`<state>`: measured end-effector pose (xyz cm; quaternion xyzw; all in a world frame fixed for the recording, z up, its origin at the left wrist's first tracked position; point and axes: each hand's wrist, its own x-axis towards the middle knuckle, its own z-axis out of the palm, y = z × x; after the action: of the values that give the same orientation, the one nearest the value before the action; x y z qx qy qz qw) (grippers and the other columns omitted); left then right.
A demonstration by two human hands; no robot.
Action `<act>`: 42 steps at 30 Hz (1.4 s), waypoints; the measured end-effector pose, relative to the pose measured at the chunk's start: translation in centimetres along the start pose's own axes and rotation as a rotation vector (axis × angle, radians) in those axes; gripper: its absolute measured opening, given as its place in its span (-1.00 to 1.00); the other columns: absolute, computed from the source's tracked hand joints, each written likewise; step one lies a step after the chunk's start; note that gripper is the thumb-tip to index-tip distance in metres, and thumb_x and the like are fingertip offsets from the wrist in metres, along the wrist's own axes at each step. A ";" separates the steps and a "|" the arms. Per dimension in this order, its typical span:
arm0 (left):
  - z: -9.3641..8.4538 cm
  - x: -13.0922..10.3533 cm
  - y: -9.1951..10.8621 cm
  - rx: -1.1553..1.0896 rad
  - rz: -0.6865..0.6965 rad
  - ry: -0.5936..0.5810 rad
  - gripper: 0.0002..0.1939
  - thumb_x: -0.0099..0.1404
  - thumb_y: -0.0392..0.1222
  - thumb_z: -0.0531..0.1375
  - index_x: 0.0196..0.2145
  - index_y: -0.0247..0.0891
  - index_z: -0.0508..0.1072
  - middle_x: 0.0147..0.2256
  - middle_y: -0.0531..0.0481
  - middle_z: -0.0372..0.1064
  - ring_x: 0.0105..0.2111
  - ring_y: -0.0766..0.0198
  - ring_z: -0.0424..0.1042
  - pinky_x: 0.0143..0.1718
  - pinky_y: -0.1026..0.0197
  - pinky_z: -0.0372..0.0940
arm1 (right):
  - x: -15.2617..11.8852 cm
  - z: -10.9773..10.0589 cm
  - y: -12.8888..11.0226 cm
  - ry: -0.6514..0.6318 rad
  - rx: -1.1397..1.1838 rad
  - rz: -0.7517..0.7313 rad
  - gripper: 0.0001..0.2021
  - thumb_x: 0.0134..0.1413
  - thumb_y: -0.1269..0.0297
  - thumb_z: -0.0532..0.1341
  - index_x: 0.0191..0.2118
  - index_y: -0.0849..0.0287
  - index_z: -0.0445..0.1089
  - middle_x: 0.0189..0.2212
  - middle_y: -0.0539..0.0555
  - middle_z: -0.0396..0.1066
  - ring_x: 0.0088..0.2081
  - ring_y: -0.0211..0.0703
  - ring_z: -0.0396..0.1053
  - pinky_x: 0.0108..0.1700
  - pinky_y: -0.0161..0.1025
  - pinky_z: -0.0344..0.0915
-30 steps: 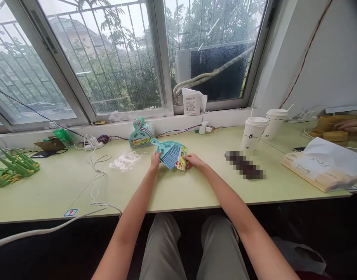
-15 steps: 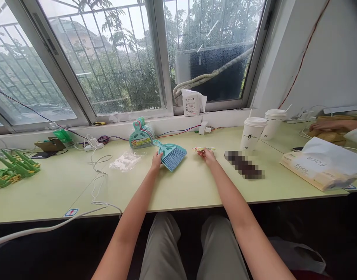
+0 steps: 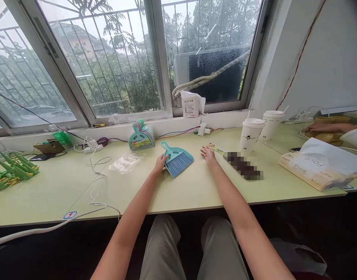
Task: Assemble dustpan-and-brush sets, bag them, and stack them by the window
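My left hand (image 3: 160, 163) is closed on the left edge of a small teal dustpan and brush set (image 3: 181, 153), near the base of its handle. Blue bristles of the brush face me, and the handle points to the back left. To the right, my right hand (image 3: 208, 154) is open above the table, fingers spread, holding nothing. Just past its fingers a colourful printed label strip (image 3: 217, 149) lies slanted on the tabletop. Behind my left hand stands a stack of similar dustpan sets (image 3: 141, 136), and a crumpled clear plastic wrapper (image 3: 126, 162) lies left of it.
A blurred-out dark object (image 3: 244, 165) is right of my right hand. Beyond it stand two white lidded cups (image 3: 252, 136), and a tissue pack (image 3: 315, 165). White cables (image 3: 98, 179) and green plastic pieces (image 3: 13, 171) lie at left. Another person's hand (image 3: 326, 127) rests far right.
My right hand has let go of the label strip, which now lies angled towards the dark object. The dustpan set has shifted slightly right and nearer to me in my left hand.
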<state>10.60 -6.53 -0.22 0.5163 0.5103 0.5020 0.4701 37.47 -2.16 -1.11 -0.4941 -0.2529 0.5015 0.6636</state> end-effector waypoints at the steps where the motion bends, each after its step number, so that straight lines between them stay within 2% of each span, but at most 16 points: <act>1: 0.1 0.0 0.0 0.006 0.006 0.000 -0.67 0.10 0.07 0.24 -0.35 -0.25 0.35 -0.52 0.09 0.22 -0.52 0.34 0.27 -0.47 0.29 0.24 | -0.5 0.5 0.1 -0.041 -0.074 -0.073 -0.74 0.07 0.45 0.08 -0.12 0.09 0.34 -0.13 0.02 0.44 -0.25 -0.32 0.41 -0.15 -0.34 0.36; 3: 0.5 0.0 -0.1 0.039 0.045 0.014 -0.68 0.14 0.08 0.21 -0.35 -0.26 0.37 -0.53 0.08 0.24 -0.53 0.32 0.27 -0.48 0.28 0.22 | -1.9 1.7 0.6 -0.161 -0.334 -0.326 -0.80 0.09 0.39 0.10 -0.19 0.12 0.42 -0.18 0.04 0.47 -0.26 -0.27 0.39 -0.07 -0.28 0.31; 6: 1.2 -0.2 -0.1 0.149 0.238 0.053 -0.68 0.22 0.05 0.14 -0.29 -0.28 0.45 -0.43 -0.02 0.37 -0.41 0.25 0.34 -0.36 0.25 0.24 | -4.5 3.7 1.7 -0.367 -0.775 -0.734 -0.79 0.18 0.26 0.10 -0.25 0.13 0.49 -0.18 0.10 0.46 -0.19 -0.16 0.35 0.04 -0.19 0.22; 8: 1.6 -0.7 0.1 0.237 0.398 0.082 -0.65 0.28 0.02 0.09 -0.17 -0.28 0.48 -0.29 -0.08 0.45 -0.30 0.19 0.38 -0.24 0.22 0.24 | -6.1 4.7 2.4 -0.446 -0.948 -0.887 -0.75 0.20 0.17 0.12 -0.14 0.12 0.48 -0.11 0.14 0.45 -0.06 -0.06 0.30 0.09 -0.14 0.17; 11: 2.2 -2.0 0.9 0.325 0.501 0.124 -0.56 0.34 0.03 0.03 0.02 -0.25 0.45 -0.25 -0.10 0.47 -0.28 0.16 0.39 -0.20 0.21 0.22 | -7.5 5.6 2.8 -0.394 -1.069 -0.978 -0.69 0.21 0.08 0.13 -0.05 0.13 0.42 -0.05 0.18 0.40 0.02 0.04 0.22 0.08 -0.08 0.15; 15: 2.7 -3.4 2.0 0.378 0.501 0.090 -0.52 0.34 0.07 0.06 0.09 -0.21 0.43 -0.46 -0.02 0.39 -0.43 0.19 0.34 -0.28 0.23 0.19 | -7.8 5.8 2.1 -0.294 -1.063 -1.006 -0.73 0.23 0.07 0.10 -0.19 0.16 0.39 -0.18 0.18 0.37 -0.07 0.03 0.23 0.02 -0.10 0.17; 19: 2.3 -3.2 2.4 0.349 0.482 0.075 -0.55 0.31 0.01 0.13 0.11 -0.16 0.42 -0.43 -0.03 0.42 -0.37 0.14 0.38 -0.22 0.22 0.21 | -8.1 5.8 1.1 -0.270 -0.960 -1.026 -0.82 0.21 0.13 0.10 -0.31 0.11 0.31 -0.26 0.13 0.32 -0.13 -0.01 0.22 -0.01 -0.13 0.17; 21: 1.2 -2.4 2.4 0.354 0.475 0.156 -0.58 0.31 -0.07 0.13 0.09 -0.18 0.42 -0.36 -0.08 0.45 -0.31 0.08 0.41 -0.18 0.20 0.22 | -8.4 5.8 0.4 -0.266 -0.857 -1.014 -0.83 0.22 0.18 0.06 -0.34 0.11 0.28 -0.30 0.10 0.30 -0.17 -0.04 0.22 -0.04 -0.16 0.19; 24: -1.5 -0.7 2.3 0.416 0.456 0.360 -0.63 0.31 -0.18 0.08 0.05 -0.23 0.43 -0.27 -0.16 0.47 -0.25 0.03 0.43 -0.16 0.17 0.22 | -8.2 5.2 -0.9 -0.204 -0.746 -0.991 -0.83 0.23 0.21 0.01 -0.33 0.12 0.27 -0.30 0.10 0.30 -0.17 -0.07 0.23 -0.07 -0.20 0.20; 27: -3.9 0.5 1.9 0.470 0.328 0.453 -0.73 0.27 -0.21 0.09 -0.11 -0.22 0.50 -0.29 -0.17 0.49 -0.22 0.01 0.43 -0.19 0.16 0.23 | -7.0 4.0 -1.5 -0.073 -0.904 -0.934 -0.83 0.17 0.17 0.10 -0.29 0.14 0.33 -0.24 0.16 0.35 -0.11 0.00 0.22 -0.03 -0.15 0.16; 30: -4.7 0.9 1.1 0.559 0.158 0.398 -0.91 0.15 -0.21 0.20 -0.40 -0.20 0.51 -0.40 -0.12 0.48 -0.22 0.01 0.44 -0.23 0.19 0.22 | -5.2 2.4 -1.1 0.012 -1.190 -0.784 -0.79 0.13 0.16 0.17 -0.23 0.19 0.41 -0.15 0.26 0.39 -0.01 0.11 0.21 0.00 -0.06 0.13; 33: -4.4 1.0 0.3 0.652 0.096 0.293 -0.90 0.07 -0.18 0.25 -0.55 -0.19 0.47 -0.45 -0.08 0.47 -0.24 0.04 0.44 -0.29 0.23 0.21 | -4.0 1.1 -0.2 -0.001 -1.417 -0.650 -0.75 0.13 0.19 0.17 -0.19 0.25 0.46 -0.09 0.35 0.38 0.05 0.20 0.18 0.03 0.02 0.09; 38: -4.0 0.8 0.0 0.655 0.091 0.243 -0.85 0.11 -0.07 0.24 -0.44 -0.19 0.52 -0.31 -0.09 0.52 -0.21 0.09 0.44 -0.34 0.27 0.16 | -3.7 0.5 0.3 -0.056 -1.593 -0.553 -0.69 0.08 0.21 0.20 -0.12 0.28 0.48 0.00 0.39 0.33 0.08 0.22 0.17 0.03 0.05 0.05; 42: -4.2 0.5 0.4 0.887 0.063 0.181 -0.70 0.24 0.06 0.13 -0.33 -0.20 0.49 -0.20 -0.08 0.51 -0.17 0.13 0.43 -0.37 0.28 0.12 | -4.2 0.7 0.1 -0.052 -1.647 -0.530 -0.66 0.07 0.17 0.20 -0.09 0.26 0.48 0.00 0.34 0.34 0.08 0.17 0.17 0.03 0.00 0.03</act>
<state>6.47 -6.17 0.47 0.6370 0.6992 0.2919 0.1416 35.29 -5.71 -0.24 -0.7309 -0.6574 -0.0014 0.1834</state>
